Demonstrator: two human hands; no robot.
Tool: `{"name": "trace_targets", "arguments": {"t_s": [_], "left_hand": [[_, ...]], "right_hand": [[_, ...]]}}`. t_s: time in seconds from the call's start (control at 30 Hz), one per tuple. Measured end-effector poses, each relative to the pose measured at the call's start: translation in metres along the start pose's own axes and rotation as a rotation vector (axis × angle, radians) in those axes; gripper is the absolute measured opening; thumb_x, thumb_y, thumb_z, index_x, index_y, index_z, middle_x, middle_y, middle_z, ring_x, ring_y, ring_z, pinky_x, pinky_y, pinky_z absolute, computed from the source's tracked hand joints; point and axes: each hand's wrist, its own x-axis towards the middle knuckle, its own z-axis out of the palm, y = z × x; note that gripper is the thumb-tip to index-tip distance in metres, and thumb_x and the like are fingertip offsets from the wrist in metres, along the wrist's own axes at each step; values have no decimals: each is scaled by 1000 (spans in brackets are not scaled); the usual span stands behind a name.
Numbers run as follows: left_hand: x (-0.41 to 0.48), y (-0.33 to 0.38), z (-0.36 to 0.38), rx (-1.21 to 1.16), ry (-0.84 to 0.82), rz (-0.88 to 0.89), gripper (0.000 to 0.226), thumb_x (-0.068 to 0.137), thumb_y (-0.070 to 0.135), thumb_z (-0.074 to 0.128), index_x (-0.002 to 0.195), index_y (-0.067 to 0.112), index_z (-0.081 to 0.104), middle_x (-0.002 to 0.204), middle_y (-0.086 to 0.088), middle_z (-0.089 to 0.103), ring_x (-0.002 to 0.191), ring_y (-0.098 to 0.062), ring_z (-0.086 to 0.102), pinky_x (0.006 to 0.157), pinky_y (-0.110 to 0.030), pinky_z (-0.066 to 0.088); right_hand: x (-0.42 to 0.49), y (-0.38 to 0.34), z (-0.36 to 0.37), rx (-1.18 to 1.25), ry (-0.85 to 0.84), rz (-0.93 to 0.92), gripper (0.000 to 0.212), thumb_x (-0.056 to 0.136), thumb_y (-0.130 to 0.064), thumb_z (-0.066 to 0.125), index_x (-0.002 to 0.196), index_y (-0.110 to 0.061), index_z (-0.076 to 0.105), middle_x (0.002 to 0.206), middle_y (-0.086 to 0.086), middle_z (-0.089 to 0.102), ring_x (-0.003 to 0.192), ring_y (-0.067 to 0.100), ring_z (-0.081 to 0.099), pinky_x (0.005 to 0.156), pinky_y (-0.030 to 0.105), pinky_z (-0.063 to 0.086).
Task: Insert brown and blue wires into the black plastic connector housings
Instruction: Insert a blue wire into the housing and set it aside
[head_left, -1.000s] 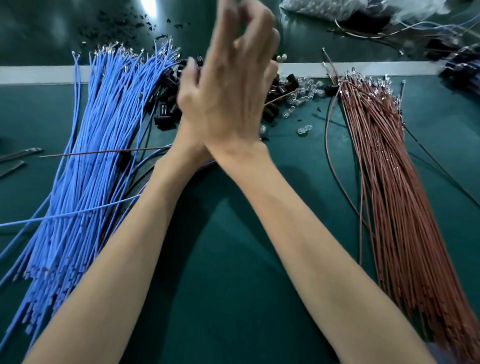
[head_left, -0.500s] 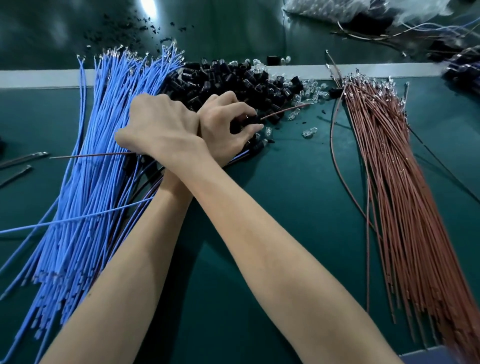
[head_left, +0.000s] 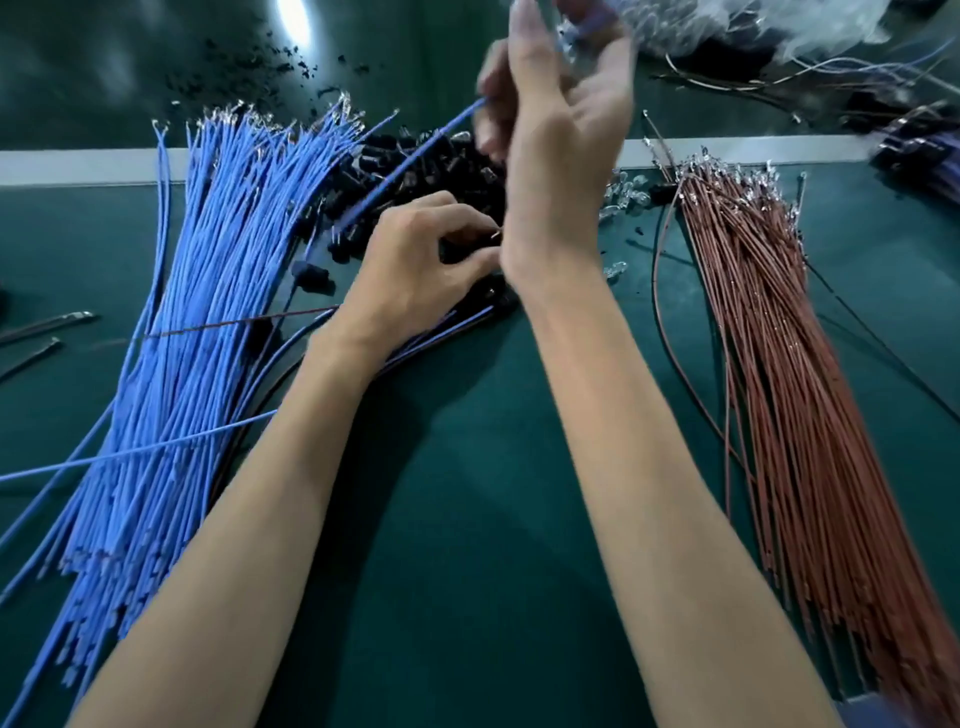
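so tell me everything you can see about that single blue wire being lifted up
The blue wire is one thin strand in blue plastic-looking insulation, blurred by motion. It slants up from the pile of black connector housings to the raised right hand, whose fingers pinch its upper end. Its lower end drops to a small black piece on the green mat; whether they are joined is unclear. It lies apart from the blue wire bundle.

bare forearms, no sleeves, left hand, right hand
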Motion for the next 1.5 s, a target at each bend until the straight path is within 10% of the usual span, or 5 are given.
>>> {"name": "trace_targets", "arguments": {"t_s": [0.27,0.5,0.63,0.97,1.5], "left_hand": [[7,-4,-21,120,-56,-91,44,76,30,79,115,15,65,84,3,65,63,3,50,71,-17,43],[8,-2,-25,194,-58,-108,72,79,33,76,142,22,42,78,19,61,80,-9,59,91,-25,44],[7,-2,-23,174,-40,-34,32,81,30,75,110,18,72,82,1,68,79,-20,62,86,-32,49],[6,-4,-9,172,6,-23,29,77,27,77,105,19,74,87,3,71,78,-14,62,76,-29,49],[5,-5,-11,124,72,-46,17,78,20,76,94,15,73,81,8,65,74,-2,58,67,-4,38]], "right_hand": [[7,10,-56,-237,598,-16,20,101,1,36,110,2,53,61,0,44,53,7,41,56,30,37],[8,20,-73,-314,684,-11,25,101,-2,35,108,1,59,58,-4,41,51,6,36,58,29,32],[8,20,-75,-218,616,38,17,100,-3,41,105,-3,58,58,-2,44,47,6,38,48,23,32],[-6,36,-65,-577,-191,141,14,88,-9,66,75,-16,64,66,-3,64,58,6,63,60,24,55],[-2,40,-67,-512,6,208,28,99,-14,51,71,-13,49,56,1,63,41,14,59,40,21,44]]}}
